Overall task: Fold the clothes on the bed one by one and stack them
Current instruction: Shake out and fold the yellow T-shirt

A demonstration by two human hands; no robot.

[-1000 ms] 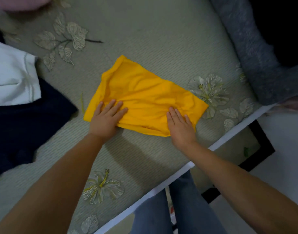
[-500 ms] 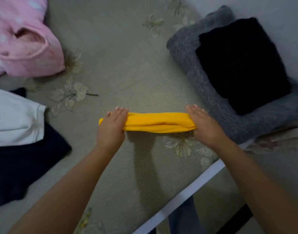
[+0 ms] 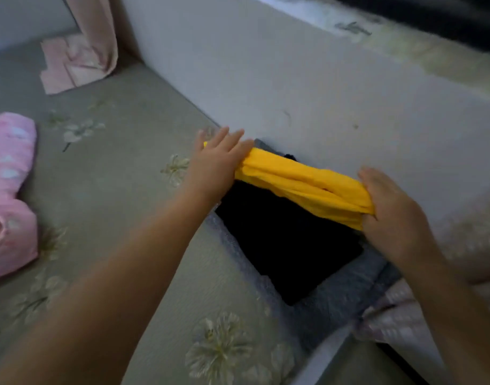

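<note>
Both hands hold the folded yellow garment [image 3: 302,182] by its ends, left hand [image 3: 219,162] and right hand [image 3: 391,207] each clamped on it. It hangs over the black folded garment [image 3: 285,245] on the grey one [image 3: 346,298], at the bed's [image 3: 121,195] right side by the wall [image 3: 293,93].

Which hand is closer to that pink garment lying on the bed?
The left hand. It holds the yellow cloth's near end, with open bed between it and the pink garment; the right hand holds the far end, by the wall.
</note>
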